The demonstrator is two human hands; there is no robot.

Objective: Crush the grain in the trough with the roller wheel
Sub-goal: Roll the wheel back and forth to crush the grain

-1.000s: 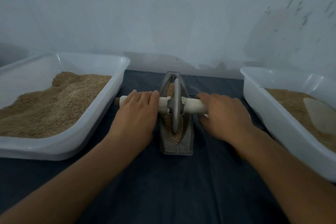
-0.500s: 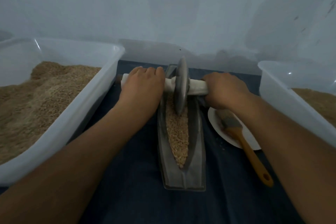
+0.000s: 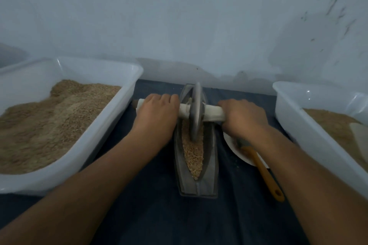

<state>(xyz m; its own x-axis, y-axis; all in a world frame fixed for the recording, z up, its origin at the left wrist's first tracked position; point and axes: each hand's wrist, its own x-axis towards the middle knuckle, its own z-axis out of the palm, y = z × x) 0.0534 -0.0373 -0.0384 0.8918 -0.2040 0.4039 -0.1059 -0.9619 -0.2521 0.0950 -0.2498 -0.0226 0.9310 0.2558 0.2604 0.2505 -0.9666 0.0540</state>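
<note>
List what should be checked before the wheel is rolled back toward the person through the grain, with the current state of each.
1. Left hand on the handle: fingers curled over it, ok.
2. Right hand on the handle: wrapped round it, ok.
3. Roller wheel seated in the trough: upright near the far end, rim down in the groove, ok.
4. Grain ahead of the wheel: fills the near groove, ok.
5. Brush and plate clear of the stroke: beside the trough, under the right forearm, ok.
6. Grain already crushed: cannot tell.
</note>
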